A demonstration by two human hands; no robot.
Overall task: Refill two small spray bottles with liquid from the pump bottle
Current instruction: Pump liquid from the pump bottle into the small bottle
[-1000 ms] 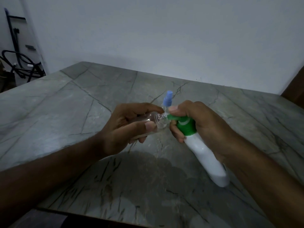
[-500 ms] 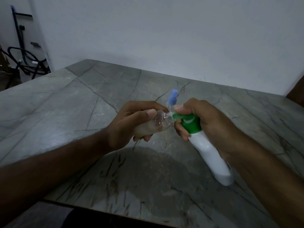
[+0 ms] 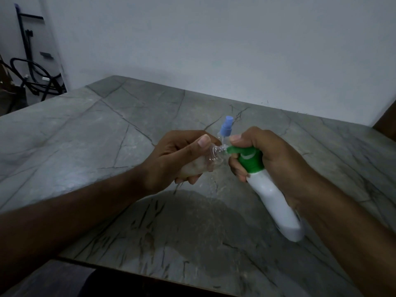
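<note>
Above the veined grey stone table [image 3: 120, 133], little differs from half a second ago: both hands sit slightly nearer and the left thumb has slid up toward the bottle neck. Left hand [image 3: 171, 159] grips a small clear plastic spray bottle [image 3: 66, 156] tilted sideways, its threaded open mouth touching the green nozzle of the pump bottle [image 3: 276, 202], smooth white and tilted, gripped by the right hand [image 3: 270, 155] with thumb on the pump head. A second small bottle with a blue spray cap [image 3: 226, 126] stands behind them.

Your forearms bare to frame edge, no sleeves, no watch, no rings. Left hand [image 3: 177, 159], right hand [image 3: 272, 155]: ungloved, nails short, plain.
</note>
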